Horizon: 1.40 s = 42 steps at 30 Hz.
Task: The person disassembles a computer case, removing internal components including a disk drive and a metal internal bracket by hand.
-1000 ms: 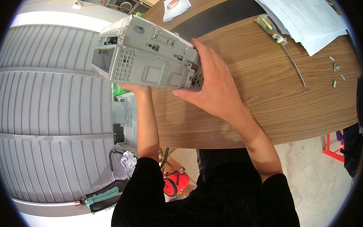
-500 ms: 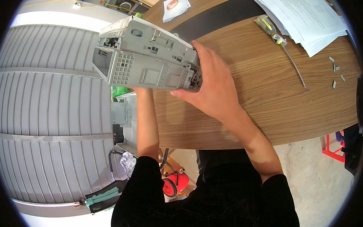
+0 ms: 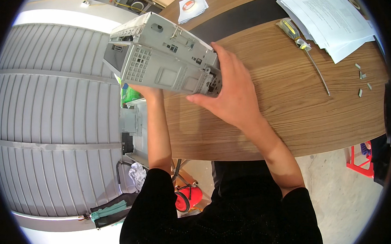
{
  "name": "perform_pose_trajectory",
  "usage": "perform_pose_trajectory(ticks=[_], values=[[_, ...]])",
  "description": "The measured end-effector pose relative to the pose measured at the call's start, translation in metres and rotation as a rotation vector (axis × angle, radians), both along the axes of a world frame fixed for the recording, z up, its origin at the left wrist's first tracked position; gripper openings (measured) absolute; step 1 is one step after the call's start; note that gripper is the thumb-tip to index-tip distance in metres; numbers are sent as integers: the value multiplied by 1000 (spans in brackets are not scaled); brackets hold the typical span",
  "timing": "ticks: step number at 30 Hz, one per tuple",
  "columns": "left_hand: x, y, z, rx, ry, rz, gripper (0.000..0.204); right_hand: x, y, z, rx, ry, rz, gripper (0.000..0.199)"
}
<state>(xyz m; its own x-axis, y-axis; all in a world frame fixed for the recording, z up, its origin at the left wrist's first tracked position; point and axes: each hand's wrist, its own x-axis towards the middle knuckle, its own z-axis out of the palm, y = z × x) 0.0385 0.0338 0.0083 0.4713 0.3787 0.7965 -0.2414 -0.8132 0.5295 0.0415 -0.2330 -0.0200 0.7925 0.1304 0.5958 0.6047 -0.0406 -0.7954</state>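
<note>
I hold up a grey metal computer case [image 3: 171,54] over the table's left part. It is tilted, its left end higher than its right, and it shows square vent holes and cut-outs. My right hand [image 3: 235,86] is closed around the right end, thumb on the near side and fingers on the far side. From beneath, my left hand [image 3: 149,91] supports the left part; most of its fingers are hidden behind the metal.
On the wooden table [image 3: 281,119] lie a screwdriver [image 3: 302,45], stacked papers [image 3: 325,18], a few small pale pieces [image 3: 360,75] and white sheets [image 3: 192,7]. Left of the table stand a green package [image 3: 130,95] and another grey metal part [image 3: 137,119], beside a ribbed shutter [image 3: 53,109].
The case has tipped, its left end rising and the whole shifting slightly right. More of my left hand shows beneath it. My right hand keeps its hold.
</note>
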Motion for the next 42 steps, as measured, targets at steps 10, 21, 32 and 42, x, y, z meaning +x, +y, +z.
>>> perform_pose_trajectory(ticks=[10, 21, 32, 42], values=[[-3, 15, -3, 54, -47, 63, 40, 3, -5, 2, -3, 27, 55, 101], [-13, 20, 0, 126, 142, 141, 96, -2, -2, 15, 119, -150, 39, 112], [-16, 36, -14, 54, 136, 127, 101, 10, 1, 26, 163, -190, 103, 97], [-3, 22, 2, -175, 37, -165, 66, 13, 10, 24, 113, -219, 74, 98]])
